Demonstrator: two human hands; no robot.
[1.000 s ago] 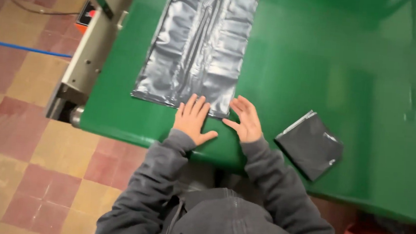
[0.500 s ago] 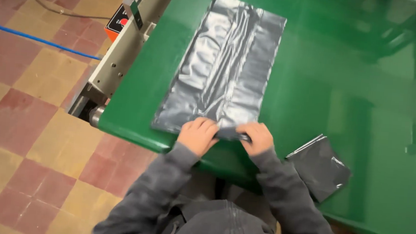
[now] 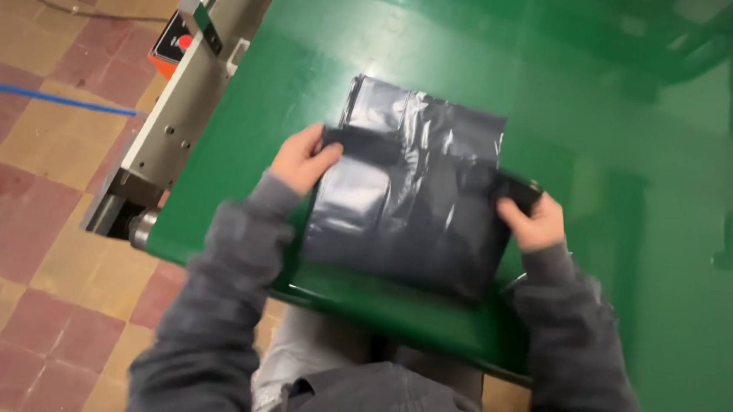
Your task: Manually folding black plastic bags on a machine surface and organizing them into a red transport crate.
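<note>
Bag folded, long axis left-right | left hand, right hand pinching its ends

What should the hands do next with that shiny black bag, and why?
Probably lay the lifted edge down flat. The left hand and right hand each pinch a side of the black bag, already doubled over on the green table.

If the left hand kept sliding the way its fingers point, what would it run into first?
The left hand points rightward across the dark plastic bag, so it would probably only run over more of the bag, towards the right hand.
</note>
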